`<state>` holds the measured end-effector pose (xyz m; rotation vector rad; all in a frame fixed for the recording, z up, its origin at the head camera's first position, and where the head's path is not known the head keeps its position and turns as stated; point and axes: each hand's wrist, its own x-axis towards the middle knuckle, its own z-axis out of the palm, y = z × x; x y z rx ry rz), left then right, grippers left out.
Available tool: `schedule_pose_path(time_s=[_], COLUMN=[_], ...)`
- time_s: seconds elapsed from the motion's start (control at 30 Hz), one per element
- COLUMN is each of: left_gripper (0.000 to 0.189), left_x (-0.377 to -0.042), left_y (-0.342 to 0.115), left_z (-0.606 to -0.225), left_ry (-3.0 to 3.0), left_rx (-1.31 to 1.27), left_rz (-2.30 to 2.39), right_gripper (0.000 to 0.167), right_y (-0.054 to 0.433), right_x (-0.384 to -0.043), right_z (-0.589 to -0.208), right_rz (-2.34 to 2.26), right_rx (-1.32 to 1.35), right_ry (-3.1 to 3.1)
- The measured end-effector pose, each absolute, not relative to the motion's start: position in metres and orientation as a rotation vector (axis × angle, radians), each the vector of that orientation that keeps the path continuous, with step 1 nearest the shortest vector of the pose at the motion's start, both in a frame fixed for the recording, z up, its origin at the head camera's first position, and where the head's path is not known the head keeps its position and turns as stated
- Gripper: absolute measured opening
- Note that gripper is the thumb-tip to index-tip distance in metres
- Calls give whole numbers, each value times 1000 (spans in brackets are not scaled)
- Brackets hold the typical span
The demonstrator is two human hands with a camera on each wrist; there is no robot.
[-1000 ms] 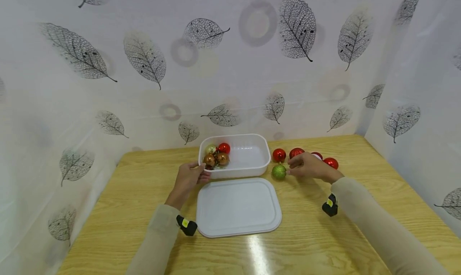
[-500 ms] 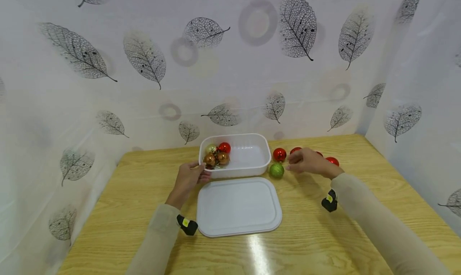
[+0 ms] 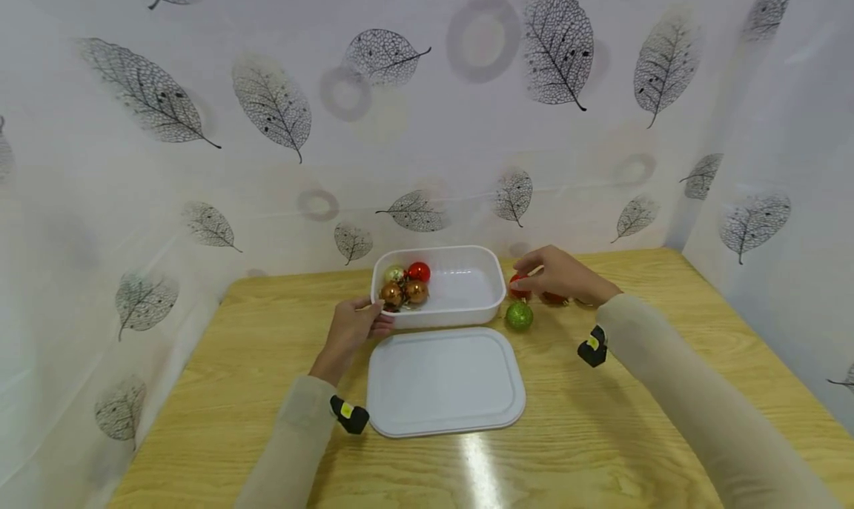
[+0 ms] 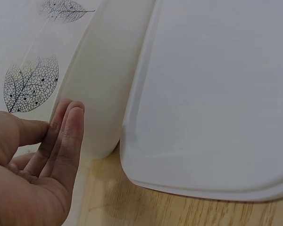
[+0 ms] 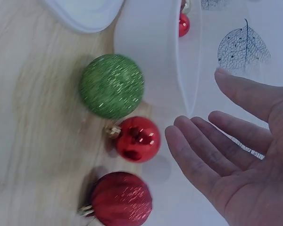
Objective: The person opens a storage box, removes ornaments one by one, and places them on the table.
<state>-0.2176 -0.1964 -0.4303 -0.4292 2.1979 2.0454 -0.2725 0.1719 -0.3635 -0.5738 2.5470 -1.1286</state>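
At the near left corner of a white plastic container (image 3: 460,318), my left hand (image 3: 348,334) pinches the rim, thumb on top and fingers along the outer wall. Inside the container's left end lie several Christmas baubles, among them a shiny red bauble (image 3: 419,272) and a brown bauble (image 3: 416,292). My right hand (image 3: 565,275) hovers with fingers spread just beyond a shiny red bauble (image 5: 137,139), holding nothing. Beside that one sit a glittery green bauble (image 3: 519,315), close to the container's right wall, and a dark red ridged bauble (image 5: 122,200).
A white lid (image 3: 447,383) lies flat on the wooden table (image 3: 600,435), in front of the container. Behind the table hangs a pale curtain (image 3: 427,138) printed with leaves. More baubles to the right are mostly hidden by my right hand.
My right hand has moved up and left, from beside the green bauble to over the shiny red one. The green bauble has shifted slightly toward the container. My left hand stays put.
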Motion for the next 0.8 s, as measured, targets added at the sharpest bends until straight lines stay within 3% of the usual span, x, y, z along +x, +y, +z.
schedule_pose_path(time_s=[0.27,0.8], left_gripper=[40,41], left_x=[-217,-216], left_y=[-198,-199], left_z=[-432,-431], left_ry=[2191,2164], left_rx=[-417,-388], left_rz=[2065,2097], right_gripper=[51,46], right_y=[135,61], right_x=[-284,-295], right_z=[-354,-378], right_rz=[-1077,-1228], right_rx=[-711,-648], right_ry=[2597,2448])
